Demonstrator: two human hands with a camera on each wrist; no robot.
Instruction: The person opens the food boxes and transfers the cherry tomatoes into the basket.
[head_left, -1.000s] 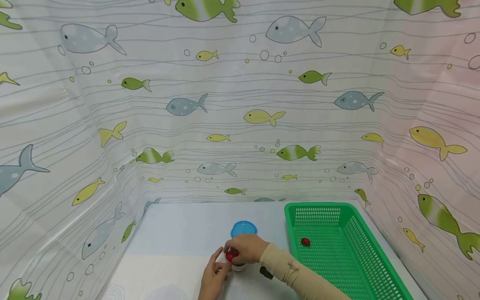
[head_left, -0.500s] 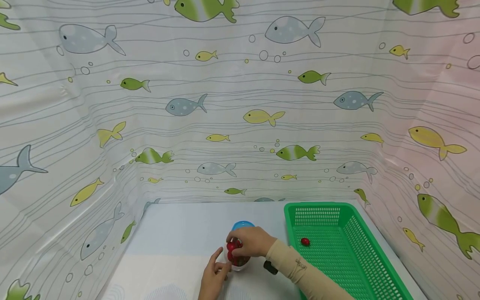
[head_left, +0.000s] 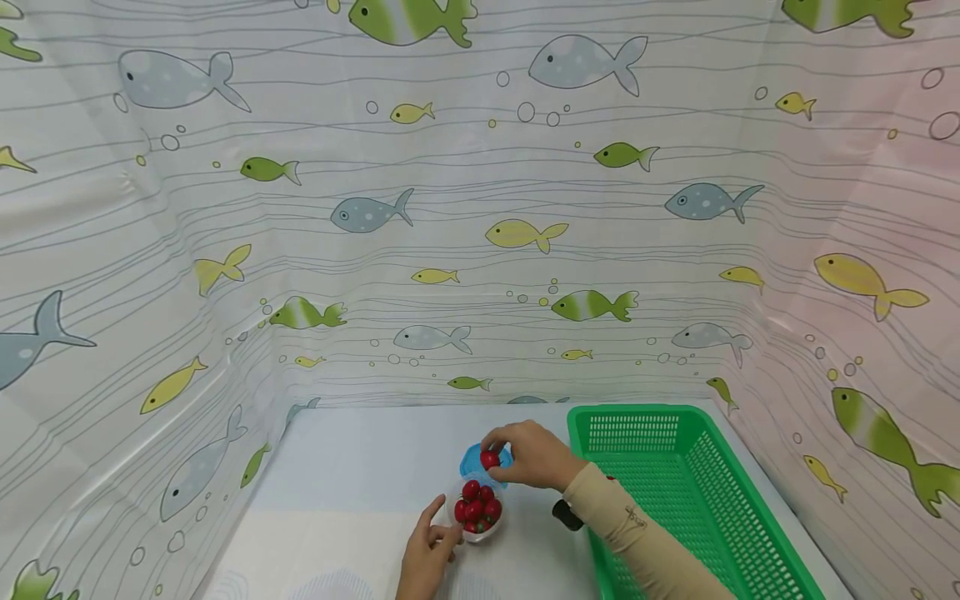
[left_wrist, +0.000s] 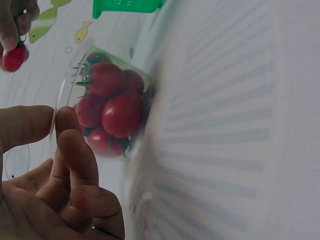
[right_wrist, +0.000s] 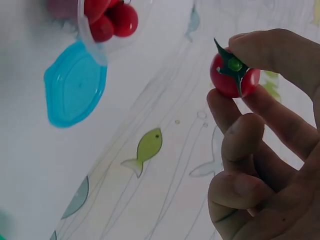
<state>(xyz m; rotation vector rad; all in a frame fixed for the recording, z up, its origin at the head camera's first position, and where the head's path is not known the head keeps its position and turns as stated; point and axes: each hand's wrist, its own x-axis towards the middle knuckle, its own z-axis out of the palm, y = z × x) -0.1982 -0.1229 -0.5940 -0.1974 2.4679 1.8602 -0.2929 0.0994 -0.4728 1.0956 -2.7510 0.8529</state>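
My right hand pinches a red cherry tomato with a green calyx between thumb and fingertips. In the head view it overlaps the blue lid, just beyond the clear plastic container. That container stands upright on the table and holds several more cherry tomatoes. At its left side, my left hand holds the rim between thumb and index finger, the other fingers loosely curled. The right wrist view shows the lid lying flat beside the container.
A large green basket with slotted walls stands at the right of the white table. The right sleeve crosses its near left side and mostly hides a red tomato in it. A fish-patterned curtain encloses the table.
My right hand has moved from the container up and to the right, bringing a cherry tomato out. More tomatoes in the container now show. The left hand stays in place.
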